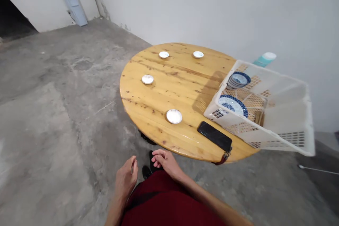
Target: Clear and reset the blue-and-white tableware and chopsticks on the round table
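Note:
My left hand [127,176] hangs in the air in front of the round wooden table [169,88], fingers half curled, a gap beside the thumb, nothing in it. Close to the table's near edge, my right hand [165,162] is loosely bent and also holds nothing. The nearest thing on the tabletop is a small white dish [174,116]. Farther off lie another small dish [147,79] at the left, one at the back [164,54] and one at the back right [198,54].
A white plastic basket [280,137] on the table's right holds stacked bowls [238,79] and blue-patterned plates [233,105]. Before it lies a black phone [215,136] with a strap. A blue-green item [265,59] stands behind the basket. A water dispenser [72,3] is by the wall.

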Action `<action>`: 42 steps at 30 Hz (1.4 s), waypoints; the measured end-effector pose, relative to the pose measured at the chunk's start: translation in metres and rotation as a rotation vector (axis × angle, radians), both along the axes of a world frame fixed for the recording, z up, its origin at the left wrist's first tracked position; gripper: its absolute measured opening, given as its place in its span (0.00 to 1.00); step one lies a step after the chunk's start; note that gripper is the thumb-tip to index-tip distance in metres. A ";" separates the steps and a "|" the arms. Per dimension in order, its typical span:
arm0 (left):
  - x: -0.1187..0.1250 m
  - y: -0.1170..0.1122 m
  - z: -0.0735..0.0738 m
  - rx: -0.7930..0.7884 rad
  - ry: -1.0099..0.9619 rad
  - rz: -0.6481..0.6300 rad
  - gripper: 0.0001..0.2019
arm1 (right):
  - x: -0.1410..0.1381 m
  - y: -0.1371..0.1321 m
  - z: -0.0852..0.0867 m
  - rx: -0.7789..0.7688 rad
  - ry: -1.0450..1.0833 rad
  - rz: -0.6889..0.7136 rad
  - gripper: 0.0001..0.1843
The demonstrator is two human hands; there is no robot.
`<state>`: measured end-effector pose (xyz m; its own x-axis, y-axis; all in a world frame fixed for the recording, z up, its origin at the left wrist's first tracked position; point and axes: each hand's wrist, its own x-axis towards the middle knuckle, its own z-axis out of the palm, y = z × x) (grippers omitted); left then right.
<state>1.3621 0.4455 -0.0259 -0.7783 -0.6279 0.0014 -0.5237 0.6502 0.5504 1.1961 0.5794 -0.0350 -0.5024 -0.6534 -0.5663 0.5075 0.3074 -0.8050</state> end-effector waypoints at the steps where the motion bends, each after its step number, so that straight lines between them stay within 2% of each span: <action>1: 0.001 -0.007 -0.001 0.005 0.003 0.000 0.16 | 0.000 -0.009 -0.002 0.008 -0.003 0.019 0.16; 5: -0.006 -0.039 -0.006 0.008 0.038 -0.039 0.16 | 0.001 -0.048 -0.011 0.060 -0.017 0.061 0.12; 8: -0.020 -0.073 -0.005 0.000 0.050 -0.079 0.16 | -0.001 -0.087 -0.020 0.072 -0.048 0.077 0.12; 12: -0.051 -0.136 0.008 -0.011 0.016 -0.164 0.17 | -0.016 -0.147 -0.027 0.054 -0.081 0.050 0.13; 15: -0.079 -0.188 0.021 -0.025 -0.012 -0.248 0.17 | -0.038 -0.190 -0.026 0.063 -0.101 -0.034 0.13; 18: -0.101 -0.238 0.025 -0.026 -0.026 -0.300 0.18 | -0.064 -0.234 -0.023 0.059 -0.096 -0.111 0.11; 21: -0.112 -0.281 0.019 -0.003 -0.017 -0.271 0.18 | -0.087 -0.283 -0.016 0.069 -0.081 -0.140 0.09; 24: -0.110 -0.321 0.005 0.049 -0.011 -0.204 0.19 | -0.101 -0.338 -0.007 0.056 -0.064 -0.091 0.08; 29: -0.105 -0.394 -0.022 0.145 -0.026 -0.170 0.19 | -0.106 -0.419 -0.002 0.000 -0.013 0.044 0.10; 32: -0.116 -0.452 -0.026 0.187 -0.080 -0.217 0.20 | -0.104 -0.454 -0.008 0.014 0.012 0.019 0.10; 34: -0.128 -0.494 -0.019 0.199 -0.141 -0.255 0.20 | -0.098 -0.474 -0.014 0.049 0.004 -0.045 0.09; 38: -0.152 -0.571 0.007 0.207 -0.190 -0.314 0.21 | -0.083 -0.517 -0.021 0.099 -0.042 -0.238 0.10; 40: -0.163 -0.602 0.018 0.237 -0.175 -0.325 0.22 | -0.077 -0.540 -0.021 0.087 -0.039 -0.285 0.12; 42: -0.176 -0.627 0.023 0.277 -0.166 -0.334 0.23 | -0.077 -0.559 -0.019 0.082 0.005 -0.286 0.12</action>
<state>1.1863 -0.1812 -0.0034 -0.9135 -0.3020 -0.2726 -0.4062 0.6382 0.6540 1.1193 0.0200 -0.0535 -0.6624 -0.4372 -0.6083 0.5792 0.2162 -0.7860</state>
